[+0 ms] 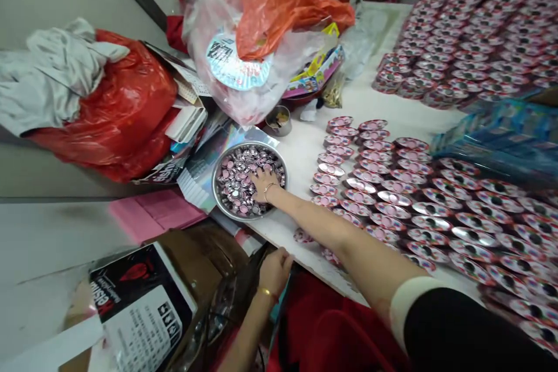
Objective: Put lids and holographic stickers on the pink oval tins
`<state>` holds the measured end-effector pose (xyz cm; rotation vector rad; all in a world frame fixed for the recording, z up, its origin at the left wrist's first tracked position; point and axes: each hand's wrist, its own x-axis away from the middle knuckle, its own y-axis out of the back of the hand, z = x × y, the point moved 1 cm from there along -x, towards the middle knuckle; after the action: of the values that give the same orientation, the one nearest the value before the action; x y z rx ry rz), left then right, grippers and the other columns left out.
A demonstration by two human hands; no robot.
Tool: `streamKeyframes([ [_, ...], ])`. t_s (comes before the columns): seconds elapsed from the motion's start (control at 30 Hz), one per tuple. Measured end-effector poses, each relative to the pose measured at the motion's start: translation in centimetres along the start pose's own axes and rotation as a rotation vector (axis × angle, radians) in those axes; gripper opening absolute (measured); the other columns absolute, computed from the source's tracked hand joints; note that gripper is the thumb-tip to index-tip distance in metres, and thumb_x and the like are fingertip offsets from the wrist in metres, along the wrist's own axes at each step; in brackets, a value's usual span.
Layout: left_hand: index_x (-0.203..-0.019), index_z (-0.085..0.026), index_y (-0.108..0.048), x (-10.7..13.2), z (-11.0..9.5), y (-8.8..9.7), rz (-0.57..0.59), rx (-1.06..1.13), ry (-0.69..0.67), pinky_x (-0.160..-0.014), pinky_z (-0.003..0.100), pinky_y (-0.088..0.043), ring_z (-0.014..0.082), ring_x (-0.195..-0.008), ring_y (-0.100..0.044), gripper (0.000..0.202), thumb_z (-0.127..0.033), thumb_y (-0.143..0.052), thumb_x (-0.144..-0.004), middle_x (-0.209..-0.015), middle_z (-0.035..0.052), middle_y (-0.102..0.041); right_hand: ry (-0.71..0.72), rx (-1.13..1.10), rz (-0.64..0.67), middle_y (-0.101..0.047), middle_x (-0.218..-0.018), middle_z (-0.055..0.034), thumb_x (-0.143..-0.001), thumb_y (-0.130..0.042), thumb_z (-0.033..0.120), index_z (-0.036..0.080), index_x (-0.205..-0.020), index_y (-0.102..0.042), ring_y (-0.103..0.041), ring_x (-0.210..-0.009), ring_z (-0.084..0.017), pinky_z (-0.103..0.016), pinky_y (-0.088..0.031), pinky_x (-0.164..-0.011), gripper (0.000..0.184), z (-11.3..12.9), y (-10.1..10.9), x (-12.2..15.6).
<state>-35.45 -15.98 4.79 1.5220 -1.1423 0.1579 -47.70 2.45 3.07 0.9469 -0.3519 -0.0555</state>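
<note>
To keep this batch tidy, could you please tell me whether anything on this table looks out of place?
Yes: one round pink piece and another lie loose near the table edge, outside the neat rows, so they look dropped or strayed.

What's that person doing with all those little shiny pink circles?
A person's right hand rests on small round pink-and-silver pieces in a steel bowl. The left hand touches a dark plastic bag by the white table. Many more pieces lie in neat rows on it.
</note>
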Motion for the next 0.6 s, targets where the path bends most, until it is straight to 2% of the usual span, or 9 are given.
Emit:
streamKeyframes([
  [0.07,-0.076,-0.022,-0.055,0.4,1.7,-1.0,0.036,0.063,0.002,-0.065,0.026,-0.037,0.0153,-0.071,-0.058,0.017,-0.033,-0.048,-0.088,-0.075,0.0019,-0.064,0.026,0.091,0.001,-0.032,-0.146,-0.0164,-0.075,-0.067,0.04,0.024,-0.14,-0.036,-0.034,-0.126,-0.039,-0.054,-0.041,-0.094,0.073,0.3,-1.7,-1.8],
  [0.13,-0.076,-0.022,-0.054,0.7,2.7,-1.9,0.081,0.094,0.007,-0.065,0.026,-0.036,0.015,-0.071,-0.056,0.014,-0.031,-0.049,-0.087,-0.074,0.0008,-0.063,0.071,0.14,-0.021,-0.033,-0.145,-0.0161,-0.082,-0.06,0.041,0.026,-0.137,-0.039,-0.037,-0.124,-0.037,-0.051,-0.045,-0.089,0.061,0.2,-2.6,-2.7],
  [0.23,-0.077,-0.022,-0.054,0.8,3.4,-2.6,0.137,0.127,-0.018,-0.067,0.027,-0.037,0.0158,-0.074,-0.056,0.013,-0.03,-0.049,-0.086,-0.074,0.0006,-0.062,0.142,0.175,0.018,-0.044,-0.136,-0.0157,-0.091,-0.046,0.034,0.026,-0.133,-0.045,-0.046,-0.115,-0.032,-0.045,-0.047,-0.085,0.043,-0.4,-2.7,-3.4],
  [0.37,-0.078,-0.022,-0.054,0.5,4.3,-2.2,0.137,0.162,-0.056,-0.067,0.028,-0.036,0.0166,-0.072,-0.055,0.013,-0.031,-0.048,-0.085,-0.074,0.0012,-0.061,0.175,0.085,0.105,-0.051,-0.127,-0.0159,-0.092,-0.04,0.022,0.022,-0.132,-0.049,-0.058,-0.1,-0.026,-0.04,-0.048,-0.082,0.041,-1.2,-2.2,-4.3],
  [0.4,-0.077,-0.022,-0.054,0.4,4.5,-1.9,0.126,0.169,-0.057,-0.067,0.028,-0.036,0.0165,-0.071,-0.055,0.013,-0.03,-0.048,-0.085,-0.072,0.001,-0.06,0.155,0.019,0.085,-0.052,-0.127,-0.0159,-0.091,-0.042,0.02,0.021,-0.131,-0.051,-0.059,-0.099,-0.025,-0.039,-0.048,-0.082,0.04,-1.4,-2.2,-4.4],
  [0.47,-0.075,-0.021,-0.053,0.3,4.8,-1.5,0.094,0.195,-0.061,-0.064,0.028,-0.035,0.0157,-0.068,-0.054,0.015,-0.03,-0.048,-0.085,-0.069,0.0005,-0.059,0.082,-0.197,-0.034,-0.057,-0.122,-0.0139,-0.089,-0.046,0.018,0.019,-0.122,-0.058,-0.059,-0.1,-0.023,-0.036,-0.048,-0.086,0.036,-1.8,-2.4,-4.5],
  [0.53,-0.072,-0.021,-0.053,0.1,4.6,-1.1,0.048,0.253,-0.087,-0.062,0.027,-0.034,0.0147,-0.065,-0.052,0.018,-0.032,-0.048,-0.085,-0.066,-0.0001,-0.057,-0.069,-0.543,-0.206,-0.065,-0.105,-0.0085,-0.086,-0.05,0.019,0.018,-0.106,-0.065,-0.06,-0.095,-0.02,-0.034,-0.049,-0.084,0.025,-2.1,-2.6,-4.4],
  [0.6,-0.072,-0.02,-0.054,-0.5,3.9,-0.4,-0.029,0.355,-0.133,-0.061,0.026,-0.035,0.0136,-0.062,-0.05,0.023,-0.035,-0.048,-0.087,-0.064,-0.0006,-0.055,-0.278,-0.964,-0.325,-0.066,-0.083,-0.0023,-0.084,-0.055,0.025,0.018,-0.093,-0.066,-0.06,-0.077,-0.016,-0.03,-0.051,-0.072,0.016,-2.2,-2.7,-4.3],
])
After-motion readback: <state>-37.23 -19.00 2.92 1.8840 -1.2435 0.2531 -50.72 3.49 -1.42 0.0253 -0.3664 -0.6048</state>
